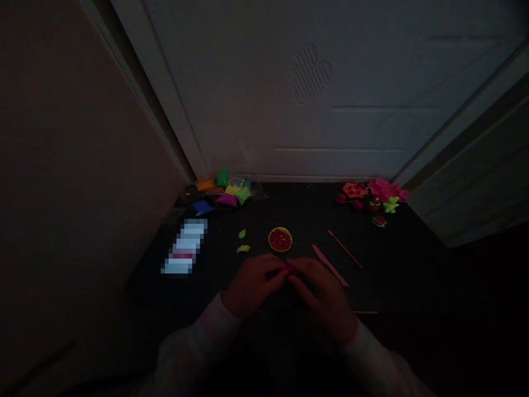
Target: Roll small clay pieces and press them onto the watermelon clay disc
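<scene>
My left hand [258, 280] and my right hand [322, 292] meet fingertip to fingertip at the front of the dark table [252, 270]. Pinched between them is a small piece of red clay [291, 268], mostly hidden by the fingers and dim. Just beyond my hands lies a round clay pizza [280, 239] with a yellow rim, red top and small green bits. Left of it are a green clay piece [242, 234] and a yellow clay piece [243, 249]. Beside my right hand lie a pink plastic knife [329, 266] and a thin pink modelling stick [345, 249].
Several coloured clay packets [227, 199] are piled at the back left, with a blurred bright screen [184, 247] in front. Pink clay flowers [384, 190], a yellow-green figure [390, 205] and other small pieces stand at the back right. A white panel [264, 121] rises behind the table.
</scene>
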`<state>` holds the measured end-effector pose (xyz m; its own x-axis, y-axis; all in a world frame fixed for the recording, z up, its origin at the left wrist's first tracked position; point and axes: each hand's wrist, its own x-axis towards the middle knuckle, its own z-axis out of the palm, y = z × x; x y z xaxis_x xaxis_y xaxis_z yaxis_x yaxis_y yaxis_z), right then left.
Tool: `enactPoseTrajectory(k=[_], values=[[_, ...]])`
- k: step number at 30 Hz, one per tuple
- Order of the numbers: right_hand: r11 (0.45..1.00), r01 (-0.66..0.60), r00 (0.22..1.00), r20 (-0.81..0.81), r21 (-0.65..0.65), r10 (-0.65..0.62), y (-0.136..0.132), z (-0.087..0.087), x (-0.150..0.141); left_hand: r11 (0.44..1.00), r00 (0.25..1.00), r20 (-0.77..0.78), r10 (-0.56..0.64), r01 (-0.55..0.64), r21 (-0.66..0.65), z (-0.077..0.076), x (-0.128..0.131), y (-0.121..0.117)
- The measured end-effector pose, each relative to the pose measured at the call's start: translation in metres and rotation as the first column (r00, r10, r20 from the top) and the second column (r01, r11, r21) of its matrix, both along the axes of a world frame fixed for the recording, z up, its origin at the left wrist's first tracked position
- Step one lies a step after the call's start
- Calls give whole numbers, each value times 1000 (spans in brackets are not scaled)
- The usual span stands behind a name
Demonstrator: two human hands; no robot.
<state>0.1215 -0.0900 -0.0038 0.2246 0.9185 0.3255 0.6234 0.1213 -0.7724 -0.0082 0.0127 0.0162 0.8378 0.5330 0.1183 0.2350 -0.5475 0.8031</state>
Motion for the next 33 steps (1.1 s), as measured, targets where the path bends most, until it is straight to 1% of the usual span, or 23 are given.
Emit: enactPoseTrajectory(k=[3, 6, 9, 14, 18, 20, 22, 24, 26, 29, 32, 33], values=[[998, -68, 996, -55, -19, 67, 4, -7, -4, 997, 999, -18, 46, -47, -60, -10, -3, -10], [991, -123, 989, -95, -49, 118, 5, -14, -2, 992, 995, -47, 89, -93, -90, -21, -5, -10], [984, -145, 979, -157, -102, 128, 7, -20, -1, 983, 993, -55, 109, -116, -143, -31, -6, -9], [984, -111, 966, -250, -142, 73, 11, -25, -3, 961, 986, -48, 160, -166, -220, -38, -4, -9], [978, -121, 914, -405, -169, 43, 10, -28, -1, 947, 974, -31, 224, -225, -228, -40, -3, -9], [980, -114, 876, -481, -162, 23, 8, -30, 5, 937, 962, -28, 273, -272, -221, -41, -3, -8], [986, -79, 844, -535, -146, -11, 6, -31, 13, 923, 949, -24, 315, -313, -222, -43, -3, -7], [990, -36, 826, -562, -140, -50, 5, -31, 21, 915, 942, -18, 334, -329, -232, -43, -4, -7], [989, -3, 824, -560, -149, -82, 5, -31, 27, 913, 942, -12, 336, -329, -241, -43, -5, -6], [986, 36, 845, -521, -165, -118, 8, -31, 30, 919, 934, 16, 358, -349, -182, -40, -7, 1], [983, 69, 871, -471, -171, -143, 10, -31, 27, 912, 912, 33, 410, -409, -27, -33, -8, 21], [981, 76, 878, -455, -176, -150, 10, -31, 26, 893, 900, 10, 435, -433, 125, -30, -7, 30]])
